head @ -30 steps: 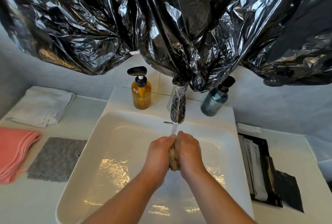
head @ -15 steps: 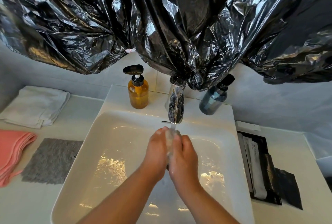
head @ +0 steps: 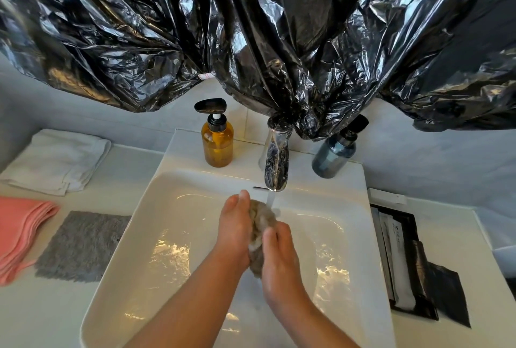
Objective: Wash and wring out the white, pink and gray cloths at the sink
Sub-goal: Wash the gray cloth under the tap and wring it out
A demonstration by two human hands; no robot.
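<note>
- Cloth comes first: a sodden grey-beige wad of fluffy cloth (head: 261, 222) is sandwiched between two hands over the white ceramic sink (head: 117, 277). Its top sits just under the thin stream of water (head: 270, 198) from the chrome tap (head: 276, 163).
- The left hand (head: 234, 231) presses its palm and fairly straight fingers flat against the wad. The right hand (head: 279, 258) closes on the other side, fingers seemingly curled over it, a tight hold that leaves only the wad's ends showing.
- On the counter to the left lie a flat shaggy gray cloth (head: 81, 247), a folded pink cloth (head: 19, 233) and a folded white cloth (head: 58, 160). All look dry, so I'd judge most of the washing is not yet done.
- Behind the basin stand an amber pump bottle (head: 217, 143) and a blue-grey pump bottle (head: 335, 155), and crinkled black plastic sheeting (head: 279, 40) hangs low overhead.
- What could go wrong: the slick wad may squirt from between the palms, and hard rubbing under the stream could splash the gray cloth lying just beside the rim.
</note>
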